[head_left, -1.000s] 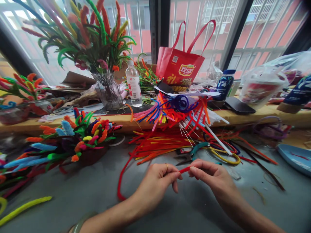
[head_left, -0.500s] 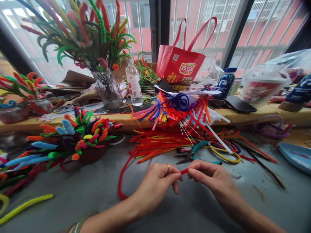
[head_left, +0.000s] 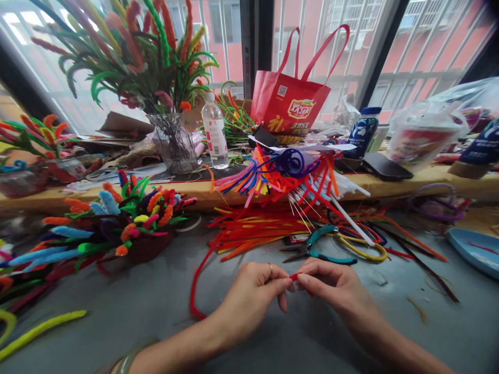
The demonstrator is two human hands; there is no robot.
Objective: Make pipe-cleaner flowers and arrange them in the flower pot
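Between my fingertips is a short visible stretch of red pipe cleaner [head_left: 293, 277]. My left hand [head_left: 260, 286] pinches it from the left, a gold ring on one finger. My right hand [head_left: 331, 283] pinches it from the right, its fingertips almost against the left ones. The rest of the strip is hidden by the fingers. A longer red pipe cleaner [head_left: 194, 291] curves on the table and passes behind my left forearm; I cannot tell whether it joins the held piece. Just beyond my hands lie pliers [head_left: 326, 257] with teal handles.
Red and orange pipe cleaners [head_left: 257, 231] lie piled behind my hands. A bunch of colourful fuzzy stems [head_left: 128, 218] stands at the left, a yellow pipe cleaner [head_left: 42, 332] nearer. A blue tray [head_left: 473, 249] sits at the right. On the ledge stand a bottle [head_left: 214, 132] and a red bag [head_left: 288, 101].
My right hand has shifted slightly left toward my left hand, so less of the red pipe cleaner shows between them. The left hand has hardly moved.
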